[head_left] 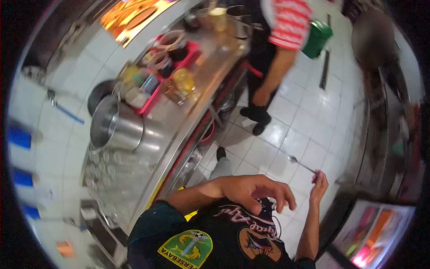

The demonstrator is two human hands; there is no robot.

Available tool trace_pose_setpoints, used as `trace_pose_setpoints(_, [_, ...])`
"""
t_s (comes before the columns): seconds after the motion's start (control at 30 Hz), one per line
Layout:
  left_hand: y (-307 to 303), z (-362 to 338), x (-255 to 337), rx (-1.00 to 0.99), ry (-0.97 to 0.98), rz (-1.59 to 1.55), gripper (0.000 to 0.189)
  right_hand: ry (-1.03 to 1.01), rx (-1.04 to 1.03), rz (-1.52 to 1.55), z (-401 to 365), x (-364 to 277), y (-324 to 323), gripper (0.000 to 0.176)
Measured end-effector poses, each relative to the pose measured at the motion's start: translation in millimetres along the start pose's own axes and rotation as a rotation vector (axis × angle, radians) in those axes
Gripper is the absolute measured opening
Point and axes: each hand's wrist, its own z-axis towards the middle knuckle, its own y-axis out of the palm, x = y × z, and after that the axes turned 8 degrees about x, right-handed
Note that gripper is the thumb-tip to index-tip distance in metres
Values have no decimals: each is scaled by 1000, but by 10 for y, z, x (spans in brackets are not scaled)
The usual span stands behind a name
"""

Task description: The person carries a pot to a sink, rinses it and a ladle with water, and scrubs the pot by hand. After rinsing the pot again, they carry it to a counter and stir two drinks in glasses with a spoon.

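Observation:
My right hand (319, 184) is raised at the lower right, fingers closed on the handle of a long metal spoon (303, 166). The spoon's bowl points away to the upper left, above the tiled floor. In front of my dark printed shirt (224, 228) is my left hand (257, 190). Its fingers are loosely bent and apart, with nothing visible in them.
Along the left runs a metal counter (179, 121) with a large steel pot (118, 127), several glasses (112, 175) and a pink tray (150, 102) of jars. Another person (277, 58) stands beyond it. A green bin (318, 38) stands on the tiled floor (286, 130).

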Motion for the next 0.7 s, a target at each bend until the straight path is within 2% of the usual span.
trace_pose_setpoints(0.03, [-131,-241,75,22,58,16,41,-29,-108,10,42,-384,415,30])
trace_pose_setpoints(0.1, [-303,-643,246,295,48,241,36,-115,-301,35,31,-1010,1209,28])
trace_pose_setpoints(0.13, [-406,-862,305,306,95,241,36,-177,-389,46,-21,-1226,1612,27])
trace_pose_setpoints(0.2, [-565,-1302,409,627,55,530,32,-290,-543,89,-236,-1621,2400,26])
trace_pose_setpoints(0.23, [-646,-1482,455,640,95,524,32,-390,-589,104,-294,-1759,2795,25])
trace_pose_setpoints(0.3, [-758,-1866,551,888,88,927,30,-507,-663,142,-438,-1971,3558,23])
trace_pose_setpoints(0.33, [-852,-2024,644,912,113,916,30,-526,-713,158,-438,-2105,3978,22])
trace_pose_setpoints(0.4, [-865,-2363,771,1123,59,1039,29,-817,-736,78,-590,-2473,4592,19])
trace_pose_setpoints(0.43, [-815,-2502,866,1215,42,1028,29,-824,-753,86,-626,-2563,4831,19])
trace_pose_setpoints(0.5, [-803,-2832,973,1293,9,984,28,-1044,-773,70,-690,-2658,5264,18])
trace_pose_setpoints(0.53, [-802,-2976,999,1353,-28,920,27,-1047,-775,85,-686,-2670,5449,18])
trace_pose_setpoints(0.6, [-802,-3201,1017,1443,11,890,26,-1244,-811,-12,-655,-2574,5739,17])
trace_pose_setpoints(0.7, [-874,-3457,1017,1610,134,788,24,-1308,-912,-12,-689,-2462,6091,15])
